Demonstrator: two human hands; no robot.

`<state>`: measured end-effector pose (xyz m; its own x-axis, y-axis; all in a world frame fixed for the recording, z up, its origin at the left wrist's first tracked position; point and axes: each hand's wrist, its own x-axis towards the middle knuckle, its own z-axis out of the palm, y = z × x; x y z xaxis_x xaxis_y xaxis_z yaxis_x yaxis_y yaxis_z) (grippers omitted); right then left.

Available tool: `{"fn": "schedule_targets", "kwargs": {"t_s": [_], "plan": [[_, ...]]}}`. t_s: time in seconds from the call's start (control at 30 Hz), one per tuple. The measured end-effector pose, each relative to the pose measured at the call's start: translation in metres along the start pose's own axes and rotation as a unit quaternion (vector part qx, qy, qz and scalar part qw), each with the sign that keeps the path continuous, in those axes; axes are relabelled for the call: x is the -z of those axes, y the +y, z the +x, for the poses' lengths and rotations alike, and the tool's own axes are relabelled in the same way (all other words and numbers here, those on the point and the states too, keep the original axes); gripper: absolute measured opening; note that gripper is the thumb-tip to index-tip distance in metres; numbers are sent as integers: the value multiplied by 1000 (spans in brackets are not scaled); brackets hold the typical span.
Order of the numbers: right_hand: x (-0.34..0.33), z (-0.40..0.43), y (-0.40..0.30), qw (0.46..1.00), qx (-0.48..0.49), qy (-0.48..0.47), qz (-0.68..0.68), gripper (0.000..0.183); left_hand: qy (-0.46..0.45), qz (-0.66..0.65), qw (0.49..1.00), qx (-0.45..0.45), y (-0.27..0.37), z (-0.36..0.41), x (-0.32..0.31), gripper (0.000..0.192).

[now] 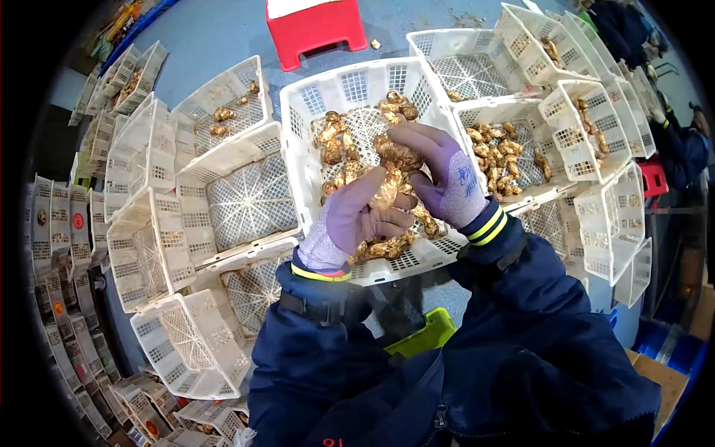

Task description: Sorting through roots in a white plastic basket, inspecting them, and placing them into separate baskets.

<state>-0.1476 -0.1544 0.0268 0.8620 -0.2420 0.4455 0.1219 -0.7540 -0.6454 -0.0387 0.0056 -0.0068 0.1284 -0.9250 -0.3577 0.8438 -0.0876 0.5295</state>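
Both my hands wear purple-coated knit gloves and work above a white plastic crate (337, 84). My left hand (343, 220) has its thumb and fingers around the pale stem of a mushroom. My right hand (438, 170) touches the brown cap (399, 153) at its upper end, fingers bent over it. Whether cap and stem belong to one mushroom is hard to tell. Below them in the crate lie more brown, scaly mushrooms (331, 146): a group at the left, a cluster (399, 105) at the far right, others (391, 247) near the front edge, partly hidden by my hands.
White crates surround me: one (254, 201) at left, one with several mushrooms (497, 156) at right, others tilted along both sides. A red plastic stool (315, 33) stands ahead, a loose mushroom (375, 43) beside it. Something green (424, 335) is below me. People (678, 145) are at far right.
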Motion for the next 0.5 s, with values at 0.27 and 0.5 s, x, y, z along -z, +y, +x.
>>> {"fn": "schedule_targets", "kwargs": {"t_s": [0.27, 0.5], "plan": [[-23, -21, 20, 902, -269, -145, 305, 28, 253, 311, 892, -208, -12, 12, 1, 63], [-49, -27, 19, 783, -364, -62, 500, 18, 229, 586, 714, -307, -21, 17, -19, 56]]}}
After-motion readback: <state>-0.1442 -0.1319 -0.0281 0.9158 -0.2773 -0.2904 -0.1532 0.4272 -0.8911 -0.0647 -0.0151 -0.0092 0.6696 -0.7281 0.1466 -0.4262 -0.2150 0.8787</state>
